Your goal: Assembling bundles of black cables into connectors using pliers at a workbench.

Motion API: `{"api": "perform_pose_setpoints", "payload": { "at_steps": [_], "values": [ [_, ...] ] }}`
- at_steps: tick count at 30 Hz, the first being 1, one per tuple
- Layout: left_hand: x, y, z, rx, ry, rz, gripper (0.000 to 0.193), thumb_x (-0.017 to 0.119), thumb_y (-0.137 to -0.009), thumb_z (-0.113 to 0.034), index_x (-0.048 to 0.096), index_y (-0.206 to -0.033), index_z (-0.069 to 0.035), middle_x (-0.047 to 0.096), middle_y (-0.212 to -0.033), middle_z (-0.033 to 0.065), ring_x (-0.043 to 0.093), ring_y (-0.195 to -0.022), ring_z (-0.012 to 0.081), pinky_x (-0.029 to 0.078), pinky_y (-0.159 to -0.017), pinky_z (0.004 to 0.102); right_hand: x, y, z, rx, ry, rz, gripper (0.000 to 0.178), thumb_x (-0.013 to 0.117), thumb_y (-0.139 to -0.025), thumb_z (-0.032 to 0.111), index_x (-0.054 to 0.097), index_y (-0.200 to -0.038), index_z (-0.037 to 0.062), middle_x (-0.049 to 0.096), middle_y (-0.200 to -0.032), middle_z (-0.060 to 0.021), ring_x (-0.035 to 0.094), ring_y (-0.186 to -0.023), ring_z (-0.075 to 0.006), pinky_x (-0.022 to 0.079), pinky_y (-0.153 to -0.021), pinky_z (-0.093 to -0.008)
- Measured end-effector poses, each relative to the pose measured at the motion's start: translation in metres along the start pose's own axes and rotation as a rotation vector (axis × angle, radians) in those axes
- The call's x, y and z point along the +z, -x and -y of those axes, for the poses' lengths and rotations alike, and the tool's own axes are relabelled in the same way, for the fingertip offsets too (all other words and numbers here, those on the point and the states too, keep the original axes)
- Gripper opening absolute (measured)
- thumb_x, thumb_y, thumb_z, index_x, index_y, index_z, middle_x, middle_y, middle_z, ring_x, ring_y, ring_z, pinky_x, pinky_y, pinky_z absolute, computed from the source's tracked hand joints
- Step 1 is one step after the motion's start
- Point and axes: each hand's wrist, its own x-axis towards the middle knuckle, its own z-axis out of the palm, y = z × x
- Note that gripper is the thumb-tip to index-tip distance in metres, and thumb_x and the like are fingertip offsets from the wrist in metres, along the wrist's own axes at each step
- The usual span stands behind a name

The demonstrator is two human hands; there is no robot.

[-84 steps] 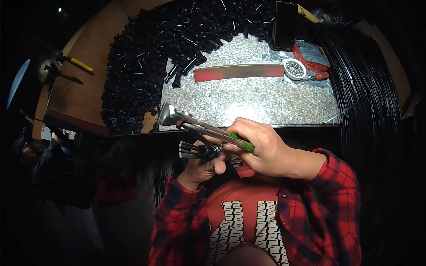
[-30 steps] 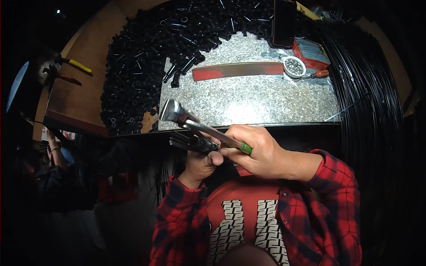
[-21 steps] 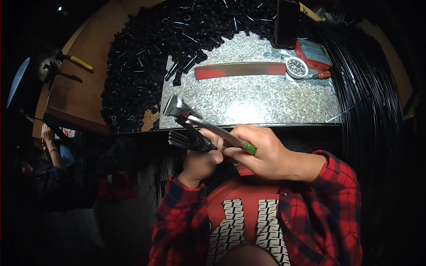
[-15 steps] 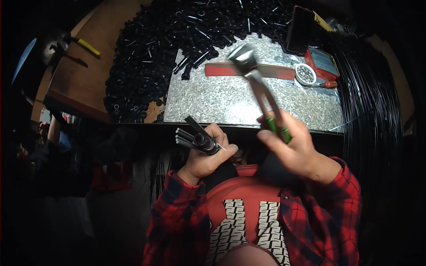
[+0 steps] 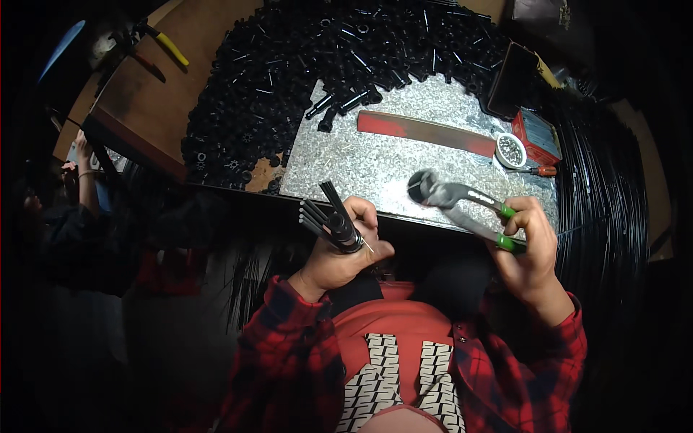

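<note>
The left hand (image 5: 339,258) is clamping a black fitting (image 5: 342,232) just short of the near edge of the speckled slab (image 5: 350,162), toward that edge's left part. Black rods (image 5: 314,215) are fanning out of the fitting up and leftward, their tips pointing toward the slab's near left corner, while a thin pale wire (image 5: 367,246) is poking out by the thumb, slanting away from the rods.

The right hand (image 5: 533,249) is gripping the green-handled pliers (image 5: 473,206) beside the slab's near right corner. Their long axis is running leftward and slightly forward, so the head is hovering over the slab's near edge (blurred, so whether the jaws are apart I cannot tell), though the handles are standing spread.

The left hand is already touching the fitting; the right is staying well apart, with the pliers' head lying between them, nearer the slab's middle, and not touching the wire. Farther back, a red-brown strip (image 5: 433,134) is resting across the slab.
</note>
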Motion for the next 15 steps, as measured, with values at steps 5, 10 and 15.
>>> {"api": "perform_pose_setpoints", "payload": {
  "at_steps": [5,10,15],
  "values": [
    [-0.005,0.007,0.007,-0.041,-0.011,0.048,0.073,0.087,-0.063,-0.023,0.031,-0.108,-0.007,0.054,-0.067,-0.0014,0.049,-0.058,0.0061,0.041,-0.057,0.0198,0.004,-0.005,0.007,-0.202,0.536,-0.098,0.025,0.070,-0.077,0.010,0.052,-0.094,0.0056,0.058,-0.111,-0.0146,0.059,-0.105,-0.0294,0.037,-0.100,-0.0530],
    [-0.006,0.009,0.008,-0.178,0.081,0.025,0.091,0.084,-0.051,-0.043,0.027,-0.112,-0.007,0.059,-0.072,0.0000,0.048,-0.059,0.0038,0.039,-0.055,0.0174,0.006,-0.002,0.006,-0.291,0.671,-0.089,0.031,0.072,-0.078,0.013,0.051,-0.100,0.0075,0.053,-0.122,-0.0113,0.051,-0.119,-0.0299,0.028,-0.108,-0.0577],
    [0.004,0.006,0.006,-0.161,0.182,-0.065,0.087,0.085,-0.053,-0.042,0.030,-0.112,-0.008,0.059,-0.074,0.0001,0.051,-0.062,0.0042,0.038,-0.056,0.0165,0.010,-0.003,0.009,-0.332,0.670,-0.112,0.019,0.066,-0.082,0.012,0.054,-0.096,0.0068,0.057,-0.118,-0.0118,0.055,-0.115,-0.0292,0.031,-0.105,-0.0598]
  ]
}}
